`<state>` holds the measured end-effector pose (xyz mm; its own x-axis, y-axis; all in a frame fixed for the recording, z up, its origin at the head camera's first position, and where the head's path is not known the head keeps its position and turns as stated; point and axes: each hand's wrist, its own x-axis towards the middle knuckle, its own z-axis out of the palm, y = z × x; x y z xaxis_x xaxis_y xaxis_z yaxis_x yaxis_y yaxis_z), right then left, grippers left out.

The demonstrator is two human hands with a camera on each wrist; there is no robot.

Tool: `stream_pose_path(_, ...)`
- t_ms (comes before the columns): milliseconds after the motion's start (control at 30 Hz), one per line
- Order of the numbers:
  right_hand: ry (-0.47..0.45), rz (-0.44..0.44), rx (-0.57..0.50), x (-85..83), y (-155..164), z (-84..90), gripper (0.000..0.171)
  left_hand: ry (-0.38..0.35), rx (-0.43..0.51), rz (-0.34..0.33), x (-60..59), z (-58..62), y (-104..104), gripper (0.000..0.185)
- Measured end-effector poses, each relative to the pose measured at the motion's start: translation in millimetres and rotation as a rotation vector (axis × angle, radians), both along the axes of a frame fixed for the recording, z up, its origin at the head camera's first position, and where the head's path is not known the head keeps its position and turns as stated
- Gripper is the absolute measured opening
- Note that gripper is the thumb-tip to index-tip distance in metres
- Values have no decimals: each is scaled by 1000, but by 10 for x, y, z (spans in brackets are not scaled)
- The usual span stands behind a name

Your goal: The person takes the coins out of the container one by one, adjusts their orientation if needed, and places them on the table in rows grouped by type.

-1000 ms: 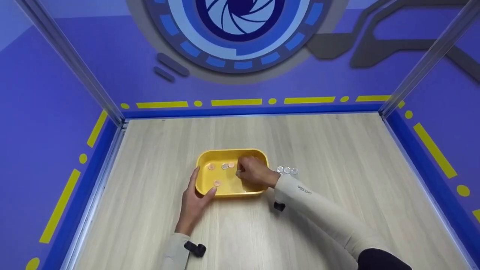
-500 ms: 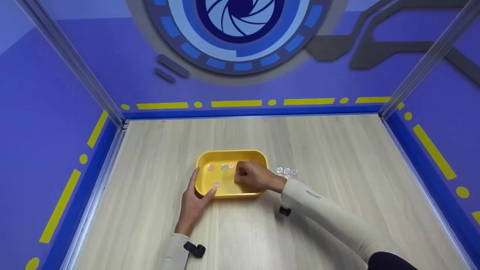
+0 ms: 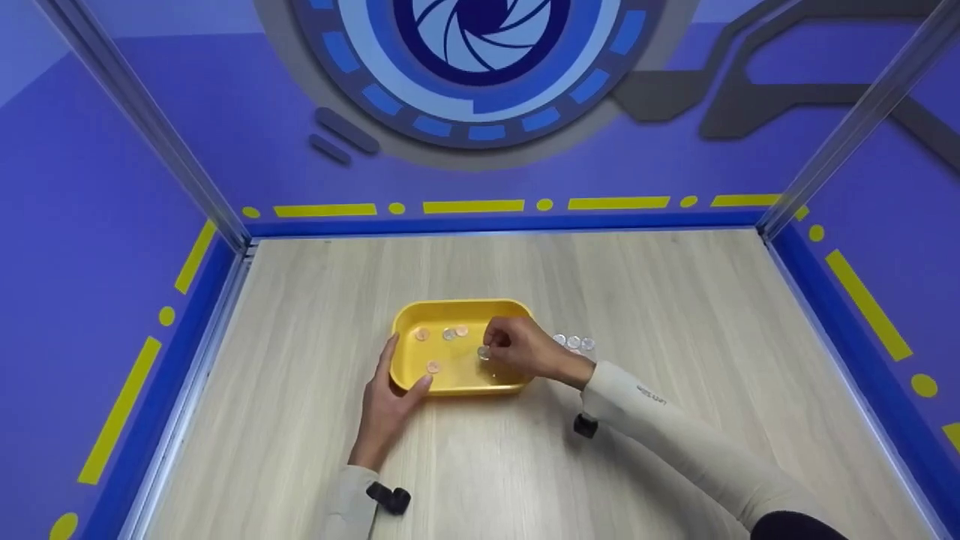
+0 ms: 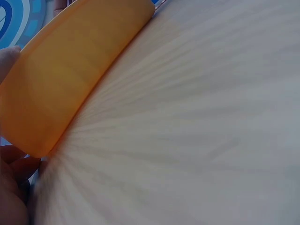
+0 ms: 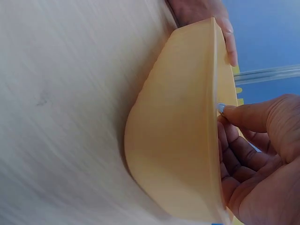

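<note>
A yellow plastic tub (image 3: 450,389) stands on the table in the head view. My left hand (image 3: 386,409) grips its near left corner, the thumb at the front rim and the fingers along the left wall. Over the right part of the tub, my right hand (image 3: 525,347) pinches a silver coin (image 3: 484,352) between thumb and fingertips. The same silver coin (image 5: 221,108) shows at the thumb tip in the right wrist view. Inside the tub lie a silver coin (image 3: 449,334) and copper coins, one (image 3: 433,367) near my left thumb. The left wrist view shows mostly the tub's outer wall (image 4: 70,70).
Right of the tub, a row of silver coins (image 3: 574,342) lies on the wooden table (image 3: 660,300), partly behind my right wrist. Purple panels (image 3: 480,180) with metal corner posts enclose the table at the back and sides.
My right hand has shifted slightly to the right within the tub, and the forearm moved right with it. A silver coin now shows at its fingertips. The left hand and the tub stay put.
</note>
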<state>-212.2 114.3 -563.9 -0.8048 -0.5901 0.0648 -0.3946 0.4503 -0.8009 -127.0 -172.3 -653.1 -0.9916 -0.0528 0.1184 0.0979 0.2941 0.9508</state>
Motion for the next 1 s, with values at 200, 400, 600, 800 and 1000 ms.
stream_pose_path(200, -10, -38, -46, 43, 114, 20, 8, -3, -12, 3, -2, -7, -3, 97)
stream_pose_path(400, -23, -47, -79, 84, 195, 58, 7, 5, -4, 1, -1, -19, -7, 97)
stream_pose_path(600, -73, -75, -115, 111, 315, 100, 5, 1, 1, -3, -4, -16, -7, 96)
stream_pose_path(800, -108, -125, -168, 130, 438, 85, 5, 8, 3, 0, -11, -4, -8, 96)
stream_pose_path(1000, -144, -173, -188, 161, 550, 67, 7, 10, -3, -1, -1, -17, -5, 97)
